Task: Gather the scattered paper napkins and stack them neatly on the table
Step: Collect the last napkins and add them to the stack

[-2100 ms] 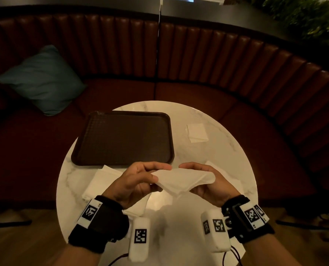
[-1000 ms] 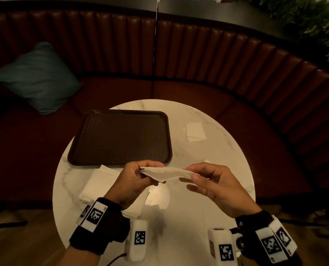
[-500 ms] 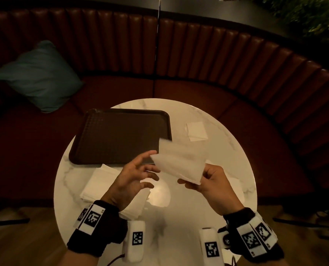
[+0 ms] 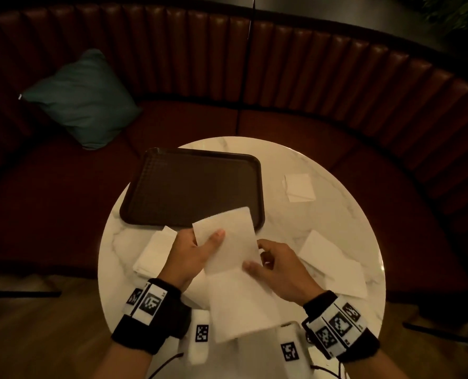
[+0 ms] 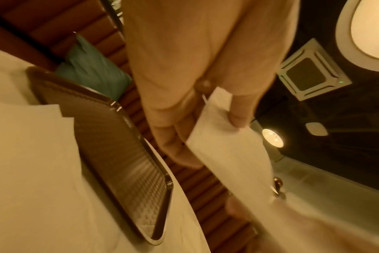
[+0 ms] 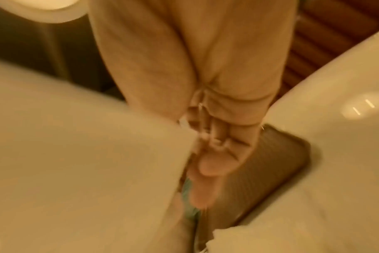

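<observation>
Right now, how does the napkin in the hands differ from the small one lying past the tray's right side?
The held napkin is up off the table, pinched by the left hand; the small napkin lies flat on the table, untouched. The held napkin is opened into a long strip with a crease; the small napkin is folded to a compact square. Both are plain white paper.
</observation>
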`<state>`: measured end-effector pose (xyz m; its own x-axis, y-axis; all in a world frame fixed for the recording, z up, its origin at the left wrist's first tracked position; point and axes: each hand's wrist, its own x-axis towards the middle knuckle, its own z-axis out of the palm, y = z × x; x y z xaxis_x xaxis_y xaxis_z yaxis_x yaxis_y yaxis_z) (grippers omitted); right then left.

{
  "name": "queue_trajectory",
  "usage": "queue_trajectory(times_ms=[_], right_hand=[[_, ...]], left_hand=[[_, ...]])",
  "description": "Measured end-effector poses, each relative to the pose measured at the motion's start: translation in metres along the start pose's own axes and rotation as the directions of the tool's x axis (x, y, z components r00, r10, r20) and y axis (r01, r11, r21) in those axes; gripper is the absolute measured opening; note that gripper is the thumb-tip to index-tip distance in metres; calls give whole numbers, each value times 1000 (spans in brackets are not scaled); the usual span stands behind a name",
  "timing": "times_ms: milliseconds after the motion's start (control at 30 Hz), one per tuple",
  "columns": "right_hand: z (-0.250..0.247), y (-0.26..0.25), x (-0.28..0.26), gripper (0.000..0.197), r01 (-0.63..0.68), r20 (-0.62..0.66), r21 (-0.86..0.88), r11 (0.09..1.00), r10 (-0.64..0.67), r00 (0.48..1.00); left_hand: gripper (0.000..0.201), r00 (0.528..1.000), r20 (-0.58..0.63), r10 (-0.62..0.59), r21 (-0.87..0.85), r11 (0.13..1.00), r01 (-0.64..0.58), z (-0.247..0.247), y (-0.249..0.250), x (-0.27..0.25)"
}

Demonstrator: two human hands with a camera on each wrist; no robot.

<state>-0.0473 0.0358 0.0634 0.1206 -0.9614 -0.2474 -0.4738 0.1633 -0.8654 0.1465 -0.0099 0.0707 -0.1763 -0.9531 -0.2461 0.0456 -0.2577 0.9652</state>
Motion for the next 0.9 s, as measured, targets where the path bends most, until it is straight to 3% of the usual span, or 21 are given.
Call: queue_trajectory(times_ms=[67, 167, 267, 367, 433, 533, 667, 767, 900], right_hand=[[12, 0, -2, 36, -156, 110, 164, 974, 139, 984], [31, 3, -5, 27, -336, 223, 368, 867, 269, 937], [44, 21, 3, 21, -388, 127, 427, 817, 371, 920], [62, 40, 11, 14, -418, -18, 446, 792, 474, 880], [78, 48, 15, 17, -443, -55, 420, 792, 510, 859], [101, 51, 22, 21, -470, -97, 282, 836, 512, 853], [112, 46, 41, 25, -450, -185, 178, 875, 479, 858], [114, 52, 61, 32, -469, -280, 132, 873, 486, 828], [108, 60, 77, 24, -536, -314, 18, 844, 514, 799]], left_hand=[[7, 989, -144, 12, 20, 1000, -9, -3, -8, 4], [30, 943, -310, -124, -30, 992, 121, -22, -33, 13], [31, 885, -385, -263, -132, 964, 230, -48, -53, 18], [15, 870, -415, -265, 21, 954, 300, -73, -63, 15], [6, 875, -418, -244, 198, 916, 349, -93, -70, 11], [12, 872, -429, -235, 392, 821, 414, -125, -86, 15], [16, 869, -451, -201, 453, 788, 417, -146, -94, 36], [19, 866, -467, -179, 476, 774, 417, -145, -98, 57], [21, 853, -496, -159, 524, 729, 440, -133, -101, 74]])
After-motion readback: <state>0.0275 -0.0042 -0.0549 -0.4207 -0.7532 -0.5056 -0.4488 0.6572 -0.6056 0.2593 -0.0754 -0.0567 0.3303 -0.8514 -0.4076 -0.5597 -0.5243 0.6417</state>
